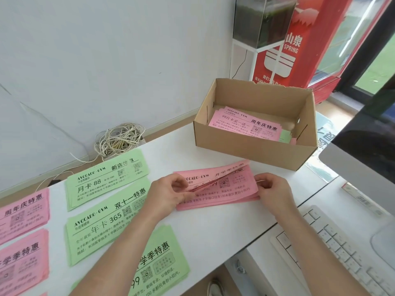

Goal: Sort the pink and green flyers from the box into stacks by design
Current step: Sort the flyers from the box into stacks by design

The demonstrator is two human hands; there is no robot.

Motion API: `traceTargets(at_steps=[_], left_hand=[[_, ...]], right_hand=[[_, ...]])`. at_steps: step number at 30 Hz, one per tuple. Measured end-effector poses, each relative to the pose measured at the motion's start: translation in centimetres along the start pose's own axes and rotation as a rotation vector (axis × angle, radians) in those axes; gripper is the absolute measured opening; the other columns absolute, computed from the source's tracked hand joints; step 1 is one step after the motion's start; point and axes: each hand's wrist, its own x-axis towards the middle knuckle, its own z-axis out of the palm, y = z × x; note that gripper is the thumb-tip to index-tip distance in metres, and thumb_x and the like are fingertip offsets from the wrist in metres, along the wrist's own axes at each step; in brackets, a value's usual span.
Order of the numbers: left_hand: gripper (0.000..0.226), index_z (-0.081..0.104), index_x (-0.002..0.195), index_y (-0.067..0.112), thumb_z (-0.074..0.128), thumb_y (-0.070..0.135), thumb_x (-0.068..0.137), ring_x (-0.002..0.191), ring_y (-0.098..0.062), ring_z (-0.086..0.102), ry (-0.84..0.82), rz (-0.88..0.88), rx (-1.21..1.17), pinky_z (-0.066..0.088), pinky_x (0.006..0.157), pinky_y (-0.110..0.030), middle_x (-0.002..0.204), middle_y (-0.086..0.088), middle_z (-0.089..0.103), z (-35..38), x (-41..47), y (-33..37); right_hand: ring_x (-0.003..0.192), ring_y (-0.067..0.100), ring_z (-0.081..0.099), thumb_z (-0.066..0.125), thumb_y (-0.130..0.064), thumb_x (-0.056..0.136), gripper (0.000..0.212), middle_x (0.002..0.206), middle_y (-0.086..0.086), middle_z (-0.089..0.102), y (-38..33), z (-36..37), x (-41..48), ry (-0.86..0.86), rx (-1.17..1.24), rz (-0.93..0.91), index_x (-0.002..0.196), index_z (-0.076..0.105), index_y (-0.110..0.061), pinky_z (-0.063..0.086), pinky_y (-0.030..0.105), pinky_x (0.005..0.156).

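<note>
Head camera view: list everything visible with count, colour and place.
cardboard box: one, brown, desk's far side
boxed flyers: several, pink and green, inside the box
pink flyer bundle: one, pink, desk centre
green flyer stacks: three, green, left of centre
pink flyer stacks: at least two, pink, left edge
desk: one, white, foreground
keyboard: one, white, lower right
monitor: one, silver, right edge
cable tangle: one, white, floor by wall
glass tank: one, dark contents, back stand
drinks cooler: one, red, back right
left hand: one, pinches bundle's left end
right hand: one, pinches bundle's right end
</note>
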Motion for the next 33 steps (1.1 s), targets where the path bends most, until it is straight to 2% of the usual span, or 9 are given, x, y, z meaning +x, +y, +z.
traceTargets(at_steps=[4,7,10,13,16,21,23,26,33], left_hand=[[0.045,0.061,0.104,0.033,0.084,0.018,0.068,0.087,-0.006,0.068,-0.037,0.039,-0.036,0.054,0.083,-0.025,0.097,0.006,0.07,-0.1,-0.2,0.0],[0.068,0.024,0.14,0.05,0.056,0.013,0.093,0.098,-0.008,0.062,-0.036,0.227,0.261,0.041,0.088,-0.021,0.127,0.014,0.052,-0.2,-0.6,0.2],[0.072,0.006,0.14,0.061,0.04,0.015,0.096,0.124,-0.02,0.049,-0.036,0.437,0.462,0.037,0.097,-0.023,0.151,0.016,0.027,0.0,-0.8,-0.2],[0.054,0.01,0.136,0.063,0.036,0.057,0.089,0.121,-0.021,0.052,-0.127,0.498,0.629,0.043,0.099,-0.033,0.149,0.012,0.034,0.4,-0.9,-0.5],[0.068,0.005,0.139,0.06,0.049,0.038,0.092,0.106,-0.025,0.059,-0.073,0.535,0.658,0.045,0.089,-0.032,0.14,0.011,0.047,0.8,-0.8,-0.6],[0.076,-0.004,0.135,0.067,0.035,0.015,0.097,0.113,-0.024,0.057,0.091,0.519,0.469,0.039,0.082,-0.021,0.153,0.015,0.026,0.3,-0.6,-1.1],[0.068,0.007,0.138,0.063,0.034,0.018,0.096,0.104,-0.027,0.059,0.069,0.53,0.545,0.043,0.078,-0.024,0.154,0.012,0.025,0.4,-0.4,-1.6],[0.057,0.036,0.138,0.048,0.058,0.027,0.089,0.101,-0.023,0.063,0.035,0.568,0.657,0.053,0.074,-0.033,0.146,0.007,0.04,0.7,-0.2,-1.7],[0.078,0.038,0.138,0.027,0.072,0.047,0.071,0.051,-0.024,0.059,0.037,0.655,0.912,0.048,0.05,-0.028,0.108,0.004,0.065,1.0,-0.2,-1.9]], right_hand=[[0.07,0.024,0.071,0.051,0.003,0.081,0.029,0.071,0.001,0.074,-0.3,0.0,-0.1,0.013,0.052,0.033,0.081,0.065,-0.022,0.046,0.028,0.06],[0.066,0.028,0.069,0.055,0.003,0.085,0.021,0.075,0.012,0.073,-1.2,-0.4,-0.3,-0.051,0.236,0.059,0.084,0.065,-0.015,0.05,0.032,0.062],[0.068,0.032,0.065,0.049,0.007,0.09,0.024,0.083,0.02,0.069,-2.4,-0.7,-0.4,-0.173,0.474,0.088,0.085,0.065,-0.01,0.052,0.027,0.052],[0.066,0.026,0.062,0.045,0.011,0.091,0.023,0.085,0.023,0.066,-3.6,-0.6,-0.3,-0.227,0.622,0.124,0.087,0.062,-0.003,0.052,0.019,0.048],[0.063,0.019,0.068,0.046,0.009,0.093,0.017,0.083,0.018,0.067,-4.5,-0.5,-0.4,-0.234,0.799,0.18,0.093,0.06,-0.002,0.057,0.022,0.055],[0.097,0.021,0.061,0.05,-0.015,0.09,0.033,0.11,0.002,0.065,-3.0,-0.8,-0.4,-0.054,-0.223,-0.039,0.122,0.056,-0.021,0.051,0.032,0.072],[0.111,0.021,0.057,0.05,-0.016,0.09,0.042,0.123,0.001,0.061,-2.3,-0.4,-0.7,-0.104,-0.377,-0.081,0.131,0.05,-0.024,0.05,0.032,0.082],[0.105,0.021,0.061,0.047,-0.011,0.089,0.044,0.124,0.001,0.061,-2.0,0.2,-1.0,-0.107,-0.353,-0.102,0.131,0.05,-0.024,0.051,0.03,0.075],[0.085,0.019,0.065,0.05,-0.004,0.091,0.039,0.108,0.003,0.066,-2.4,0.2,-1.2,-0.158,0.102,0.057,0.126,0.053,-0.021,0.052,0.029,0.069]])
